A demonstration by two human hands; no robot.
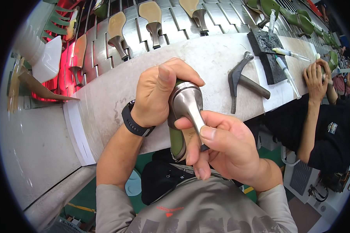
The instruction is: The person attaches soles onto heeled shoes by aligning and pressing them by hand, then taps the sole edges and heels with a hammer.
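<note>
Between my hands is a green high-heeled shoe [177, 144] with a shiny metallic heel [188, 101], its toe pointing down toward me and its heel end away. My left hand [154, 93], with a dark watch on the wrist, wraps round the back of the shoe from the left, fingers over the top of the heel seat. The thumb and fingers of my right hand [229, 143] pinch the narrow lower part of the heel near its dark tip. Part of the tan sole shows beside the heel; the rest is hidden by my fingers.
Right of the shoe a hammer [241, 79] lies on the pale worktop [116, 97]. Beyond it, syringes [287, 73] rest around a black block [270, 66]. Several shoes stand on a metal slat conveyor [134, 31] behind. A co-worker's hand [317, 79] works at the right.
</note>
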